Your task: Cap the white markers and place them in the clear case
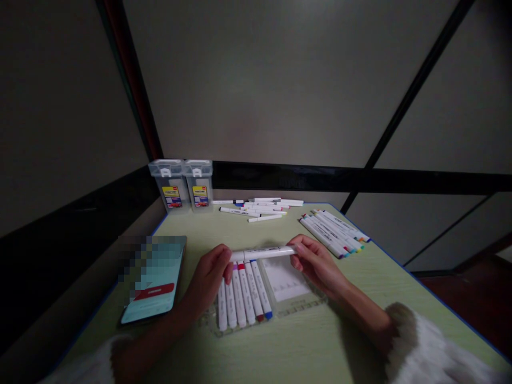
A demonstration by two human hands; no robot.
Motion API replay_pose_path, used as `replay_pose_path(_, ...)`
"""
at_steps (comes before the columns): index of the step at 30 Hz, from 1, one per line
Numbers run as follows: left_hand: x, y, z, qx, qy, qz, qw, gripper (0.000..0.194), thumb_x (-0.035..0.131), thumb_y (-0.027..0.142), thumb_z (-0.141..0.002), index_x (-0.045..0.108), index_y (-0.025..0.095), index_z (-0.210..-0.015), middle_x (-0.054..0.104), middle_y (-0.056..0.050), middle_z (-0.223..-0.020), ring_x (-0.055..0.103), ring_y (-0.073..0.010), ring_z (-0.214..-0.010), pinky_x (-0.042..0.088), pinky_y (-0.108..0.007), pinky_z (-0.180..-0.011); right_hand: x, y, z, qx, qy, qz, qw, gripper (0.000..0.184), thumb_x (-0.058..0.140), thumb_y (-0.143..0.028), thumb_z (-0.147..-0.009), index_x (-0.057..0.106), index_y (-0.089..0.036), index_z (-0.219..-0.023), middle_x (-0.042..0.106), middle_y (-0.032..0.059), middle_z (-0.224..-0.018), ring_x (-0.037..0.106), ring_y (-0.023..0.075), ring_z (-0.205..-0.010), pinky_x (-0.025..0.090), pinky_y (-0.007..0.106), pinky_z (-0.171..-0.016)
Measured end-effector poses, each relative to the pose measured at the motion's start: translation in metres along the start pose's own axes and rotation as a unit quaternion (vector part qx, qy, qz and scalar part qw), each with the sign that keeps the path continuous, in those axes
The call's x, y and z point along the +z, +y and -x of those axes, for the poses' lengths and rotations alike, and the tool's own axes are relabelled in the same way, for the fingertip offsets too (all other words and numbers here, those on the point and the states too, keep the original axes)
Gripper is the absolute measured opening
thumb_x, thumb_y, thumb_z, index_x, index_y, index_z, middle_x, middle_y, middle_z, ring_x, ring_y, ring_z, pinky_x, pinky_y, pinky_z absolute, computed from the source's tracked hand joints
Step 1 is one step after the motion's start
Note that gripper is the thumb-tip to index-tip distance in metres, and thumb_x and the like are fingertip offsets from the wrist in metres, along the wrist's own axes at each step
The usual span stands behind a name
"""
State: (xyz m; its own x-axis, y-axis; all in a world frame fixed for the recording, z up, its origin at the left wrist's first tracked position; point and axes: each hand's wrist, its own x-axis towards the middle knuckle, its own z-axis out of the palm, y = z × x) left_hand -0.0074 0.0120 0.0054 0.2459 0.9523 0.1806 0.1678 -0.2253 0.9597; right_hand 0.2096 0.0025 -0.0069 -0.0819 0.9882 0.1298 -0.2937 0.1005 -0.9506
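Note:
Both hands hold one white marker (264, 253) level above the table. My left hand (210, 277) pinches its left end and my right hand (316, 262) pinches its right end. Just under it lies a clear flat case (298, 306) with several white markers (244, 293) lined up in its left half, coloured caps toward me. The case's right half shows a white paper insert.
A phone (152, 280) with a lit screen lies at the left on the pale green table (280, 352). Two clear marker boxes (182, 184) stand at the far left. Loose markers (260, 208) lie at the back, and a neat row of markers (334, 232) lies at the right.

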Motion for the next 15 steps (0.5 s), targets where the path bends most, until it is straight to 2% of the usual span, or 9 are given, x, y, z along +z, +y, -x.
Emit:
replay_pose_path(7,0.0,0.0029,0.0009,0.025,-0.022,-0.001,0.999,0.03,0.035,0.036,-0.079,0.039,0.021,-0.054,0.038,0.006,-0.044,0.039,-0.0123,-0.046,0.031,-0.024,-0.05,-0.0011,0.002,-0.0021,0.006,0.008,0.004,1.0,0.025,0.065,-0.039,-0.066,0.058,-0.015,-0.066,0.051,-0.0024,-0.045,0.037,0.0074,-0.041,0.023,0.021,-0.042)
replay_pose_path(15,-0.0012,-0.004,0.0012,0.021,-0.028,0.006,0.999,0.022,0.038,0.032,-0.08,0.044,0.019,-0.063,0.04,0.007,-0.047,0.04,-0.0115,-0.047,0.031,-0.023,-0.049,-0.0022,0.0021,-0.0025,-0.001,0.009,-0.002,1.0,0.025,0.065,-0.039,-0.066,0.059,-0.015,-0.067,0.05,-0.0023,-0.046,0.037,0.0079,-0.043,0.024,0.022,-0.043)
